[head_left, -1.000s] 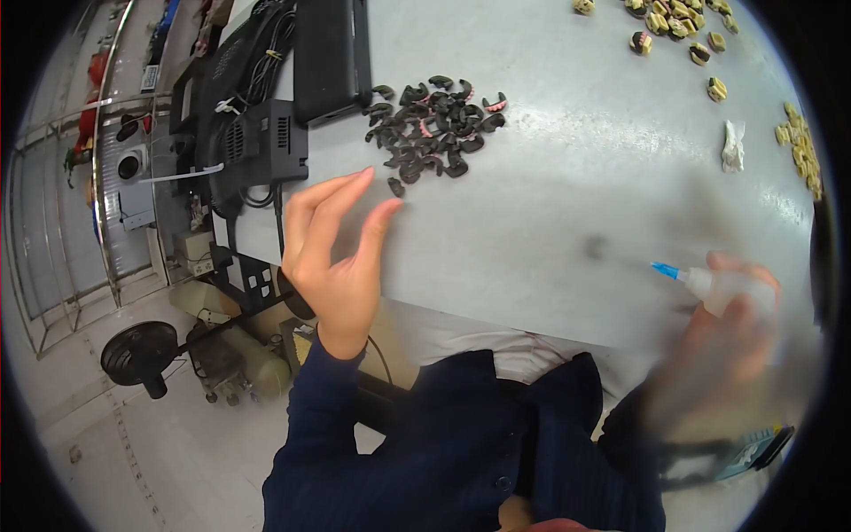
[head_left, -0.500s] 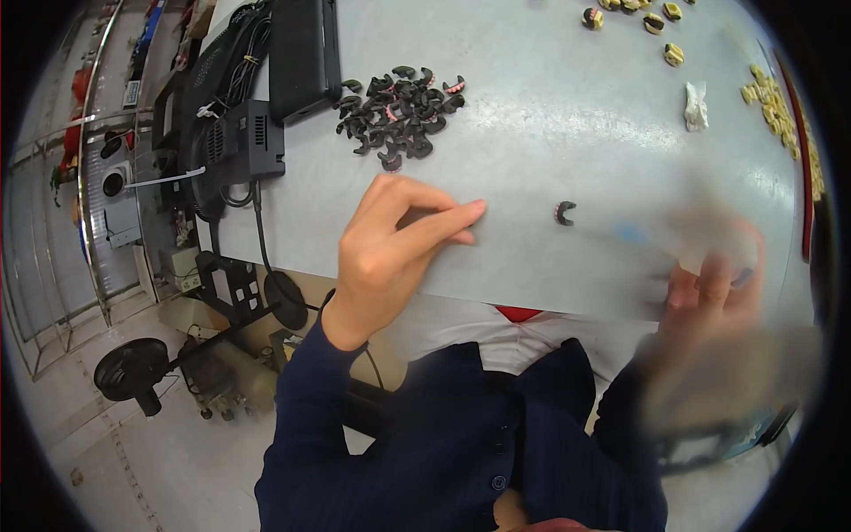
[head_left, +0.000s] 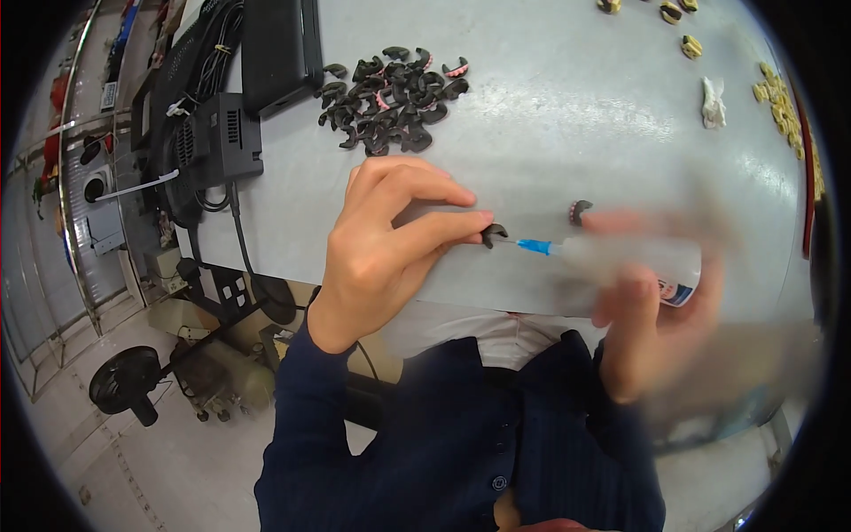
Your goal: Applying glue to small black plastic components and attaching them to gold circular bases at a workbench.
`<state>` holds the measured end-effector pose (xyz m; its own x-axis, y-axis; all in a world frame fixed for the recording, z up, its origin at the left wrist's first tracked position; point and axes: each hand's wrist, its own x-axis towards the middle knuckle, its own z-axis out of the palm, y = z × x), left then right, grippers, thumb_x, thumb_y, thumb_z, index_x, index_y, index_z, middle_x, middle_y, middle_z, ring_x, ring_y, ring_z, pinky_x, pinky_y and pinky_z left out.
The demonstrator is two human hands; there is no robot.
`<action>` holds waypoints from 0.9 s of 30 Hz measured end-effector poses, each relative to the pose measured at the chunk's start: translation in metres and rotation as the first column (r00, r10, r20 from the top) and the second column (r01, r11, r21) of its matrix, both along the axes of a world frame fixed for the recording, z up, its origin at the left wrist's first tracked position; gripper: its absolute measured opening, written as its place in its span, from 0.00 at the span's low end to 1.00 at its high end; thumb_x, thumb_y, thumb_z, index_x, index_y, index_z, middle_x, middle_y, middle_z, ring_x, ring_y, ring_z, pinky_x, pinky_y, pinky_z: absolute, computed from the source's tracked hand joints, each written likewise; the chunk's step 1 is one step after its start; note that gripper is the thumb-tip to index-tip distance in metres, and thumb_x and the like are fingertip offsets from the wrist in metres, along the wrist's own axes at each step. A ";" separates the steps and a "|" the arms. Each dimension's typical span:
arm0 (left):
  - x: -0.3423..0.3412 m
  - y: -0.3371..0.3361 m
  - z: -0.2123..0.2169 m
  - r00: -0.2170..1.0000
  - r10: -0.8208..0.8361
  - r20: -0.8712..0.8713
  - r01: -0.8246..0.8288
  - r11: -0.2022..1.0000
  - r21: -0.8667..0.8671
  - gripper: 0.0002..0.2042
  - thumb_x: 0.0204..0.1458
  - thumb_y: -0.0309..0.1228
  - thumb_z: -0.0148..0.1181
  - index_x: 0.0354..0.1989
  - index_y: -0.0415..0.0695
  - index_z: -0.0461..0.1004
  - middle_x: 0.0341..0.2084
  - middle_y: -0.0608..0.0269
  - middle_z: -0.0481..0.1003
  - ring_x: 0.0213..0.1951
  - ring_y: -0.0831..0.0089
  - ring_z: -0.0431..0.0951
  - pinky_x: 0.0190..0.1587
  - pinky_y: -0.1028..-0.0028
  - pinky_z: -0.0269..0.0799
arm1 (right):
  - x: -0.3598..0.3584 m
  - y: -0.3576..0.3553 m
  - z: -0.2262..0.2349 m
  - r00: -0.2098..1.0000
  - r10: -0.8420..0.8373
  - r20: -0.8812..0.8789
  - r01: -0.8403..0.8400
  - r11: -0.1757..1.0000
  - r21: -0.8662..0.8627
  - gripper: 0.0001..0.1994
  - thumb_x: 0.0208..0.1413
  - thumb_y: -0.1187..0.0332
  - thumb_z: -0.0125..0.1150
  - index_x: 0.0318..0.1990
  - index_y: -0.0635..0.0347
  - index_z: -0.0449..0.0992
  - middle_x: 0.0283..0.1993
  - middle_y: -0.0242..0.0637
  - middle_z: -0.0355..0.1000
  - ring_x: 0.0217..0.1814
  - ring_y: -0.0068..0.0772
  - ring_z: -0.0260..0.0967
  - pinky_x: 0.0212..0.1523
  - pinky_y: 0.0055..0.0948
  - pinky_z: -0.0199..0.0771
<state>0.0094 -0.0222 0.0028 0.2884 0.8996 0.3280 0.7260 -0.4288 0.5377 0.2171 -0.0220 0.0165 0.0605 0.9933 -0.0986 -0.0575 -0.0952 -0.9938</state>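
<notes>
Between thumb and fingertips, my left hand [head_left: 368,253] pinches a small black curved piece [head_left: 494,235] just above the grey table. My right hand [head_left: 651,328], partly blurred, is closed around a whitish squeeze bottle [head_left: 612,259] lying nearly level. The bottle's blue needle tip [head_left: 534,247] points left, its thin end at or very near the black piece; contact cannot be made out. Another black arch with a pink toothed edge [head_left: 581,212] rests on the table beyond the bottle. Past my left hand lies a pile of similar black arches [head_left: 390,106], some showing pink.
A black box-shaped device [head_left: 282,53], cables and a dark adapter [head_left: 223,133] occupy the table's left side. Several yellow-and-black pieces [head_left: 691,46], a crumpled white tissue [head_left: 714,102] and a yellow heap [head_left: 780,111] lie at the far right. A black fan [head_left: 124,381] stands lower left.
My right hand has brought the bottle leftward, so its blue tip is now by my left fingertips. The black piece now shows at those fingertips. The whole view has shifted slightly.
</notes>
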 end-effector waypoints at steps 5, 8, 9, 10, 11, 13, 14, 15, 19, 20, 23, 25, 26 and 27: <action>0.003 0.004 0.006 0.999 -0.017 -0.036 0.015 0.998 -0.053 0.17 0.28 0.28 0.72 0.34 0.49 0.84 0.31 0.68 0.76 0.38 0.64 0.71 0.38 0.68 0.71 | 0.004 -0.003 -0.004 0.982 -0.088 0.165 0.094 0.995 -0.028 0.30 0.53 0.46 0.64 0.47 0.65 0.64 0.37 0.50 0.77 0.22 0.20 0.66 0.18 0.16 0.62; -0.001 0.007 0.000 0.997 -0.071 -0.037 0.070 0.997 -0.021 0.18 0.27 0.30 0.72 0.34 0.50 0.84 0.30 0.70 0.75 0.37 0.65 0.70 0.38 0.69 0.71 | 0.008 -0.004 -0.005 0.978 -0.092 0.189 0.096 0.995 -0.013 0.31 0.51 0.43 0.64 0.45 0.64 0.65 0.36 0.49 0.77 0.26 0.24 0.70 0.20 0.16 0.63; 0.000 0.008 0.001 0.997 -0.068 -0.035 0.067 0.997 -0.024 0.18 0.27 0.30 0.72 0.34 0.50 0.84 0.30 0.70 0.75 0.37 0.65 0.70 0.38 0.69 0.71 | 0.010 -0.004 -0.007 0.978 -0.088 0.190 0.093 0.996 -0.016 0.31 0.51 0.43 0.64 0.45 0.64 0.65 0.36 0.49 0.77 0.26 0.24 0.70 0.20 0.16 0.63; 0.001 0.009 0.003 0.997 -0.072 -0.039 0.070 0.997 -0.034 0.18 0.27 0.31 0.72 0.33 0.51 0.84 0.29 0.71 0.75 0.37 0.65 0.70 0.37 0.69 0.70 | 0.011 -0.005 -0.010 0.976 -0.096 0.197 0.096 0.995 0.008 0.31 0.51 0.43 0.64 0.45 0.63 0.65 0.36 0.48 0.77 0.26 0.24 0.70 0.20 0.15 0.63; 0.001 0.011 0.003 0.996 -0.079 -0.043 0.077 0.996 -0.043 0.18 0.26 0.32 0.72 0.33 0.52 0.85 0.28 0.71 0.74 0.37 0.64 0.70 0.37 0.69 0.70 | 0.011 -0.005 -0.012 0.973 -0.107 0.203 0.102 0.994 0.033 0.31 0.51 0.43 0.64 0.45 0.62 0.65 0.35 0.48 0.77 0.27 0.24 0.71 0.20 0.14 0.62; 0.001 0.010 0.001 0.997 -0.072 -0.037 0.071 0.997 -0.044 0.18 0.26 0.32 0.72 0.33 0.52 0.85 0.28 0.72 0.74 0.37 0.65 0.70 0.36 0.69 0.70 | 0.007 -0.005 -0.010 0.972 -0.080 0.220 0.080 0.997 0.008 0.30 0.52 0.43 0.63 0.45 0.62 0.64 0.35 0.48 0.77 0.25 0.22 0.69 0.19 0.14 0.61; 0.002 0.009 0.001 0.997 -0.066 -0.030 0.065 0.997 -0.042 0.18 0.26 0.32 0.72 0.33 0.52 0.85 0.27 0.72 0.74 0.37 0.65 0.70 0.36 0.70 0.70 | 0.006 -0.006 -0.007 0.970 -0.054 0.239 0.059 0.998 -0.015 0.29 0.53 0.43 0.63 0.45 0.61 0.64 0.35 0.47 0.77 0.23 0.21 0.68 0.18 0.14 0.60; 0.002 0.009 0.001 0.997 -0.069 -0.029 0.067 0.997 -0.047 0.18 0.26 0.32 0.72 0.33 0.52 0.85 0.27 0.72 0.74 0.37 0.65 0.70 0.36 0.70 0.70 | 0.006 -0.005 -0.004 0.969 -0.056 0.239 0.062 0.998 -0.019 0.29 0.53 0.43 0.63 0.45 0.61 0.64 0.35 0.47 0.77 0.23 0.21 0.68 0.18 0.14 0.60; 0.000 0.008 -0.002 0.998 -0.059 -0.025 0.058 0.998 -0.027 0.18 0.25 0.34 0.72 0.32 0.52 0.85 0.25 0.73 0.74 0.36 0.65 0.69 0.36 0.70 0.69 | 0.002 -0.005 0.001 0.954 0.059 0.294 -0.038 0.996 -0.077 0.27 0.56 0.45 0.59 0.46 0.60 0.63 0.36 0.46 0.77 0.17 0.15 0.61 0.17 0.13 0.58; 0.000 0.009 -0.002 0.998 -0.067 -0.018 0.066 0.998 -0.020 0.18 0.25 0.34 0.72 0.32 0.52 0.85 0.25 0.73 0.74 0.36 0.65 0.69 0.35 0.71 0.69 | 0.002 -0.005 0.001 0.948 0.070 0.309 -0.047 0.996 -0.080 0.26 0.57 0.46 0.58 0.47 0.60 0.62 0.37 0.46 0.78 0.15 0.14 0.59 0.16 0.14 0.58; 0.002 0.010 -0.001 0.998 -0.067 -0.019 0.067 0.998 -0.007 0.18 0.24 0.35 0.72 0.32 0.52 0.85 0.24 0.74 0.74 0.36 0.65 0.68 0.35 0.71 0.68 | 0.002 -0.004 0.000 0.948 0.066 0.312 -0.044 0.996 -0.075 0.26 0.57 0.46 0.58 0.47 0.60 0.63 0.36 0.46 0.78 0.15 0.15 0.59 0.16 0.14 0.58; 0.002 0.011 0.000 0.997 -0.069 -0.021 0.068 0.998 -0.013 0.18 0.24 0.35 0.72 0.32 0.52 0.85 0.24 0.74 0.74 0.36 0.65 0.68 0.35 0.72 0.68 | 0.002 -0.004 -0.001 0.947 0.062 0.316 -0.042 0.997 -0.067 0.26 0.57 0.46 0.58 0.47 0.60 0.63 0.36 0.46 0.77 0.15 0.15 0.59 0.17 0.14 0.58; 0.002 0.011 0.000 0.997 -0.072 -0.023 0.071 0.997 -0.017 0.18 0.24 0.35 0.71 0.32 0.51 0.85 0.24 0.74 0.74 0.37 0.65 0.68 0.34 0.72 0.68 | 0.002 -0.004 -0.002 0.946 0.059 0.319 -0.041 0.997 -0.064 0.26 0.57 0.46 0.58 0.46 0.61 0.63 0.36 0.46 0.77 0.15 0.15 0.60 0.17 0.14 0.58; 0.002 0.011 0.000 0.997 -0.072 -0.020 0.072 0.997 -0.019 0.18 0.24 0.35 0.71 0.32 0.51 0.85 0.24 0.74 0.74 0.37 0.65 0.68 0.34 0.72 0.68 | 0.002 -0.004 -0.003 0.945 0.056 0.322 -0.039 0.997 -0.060 0.26 0.57 0.46 0.58 0.46 0.61 0.63 0.36 0.46 0.77 0.16 0.16 0.60 0.17 0.14 0.58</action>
<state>0.0113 -0.0111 0.0024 0.3591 0.8822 0.3047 0.7049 -0.4703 0.5310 0.2196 -0.0261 0.0139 0.0508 0.9898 -0.1330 0.2719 -0.1418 -0.9518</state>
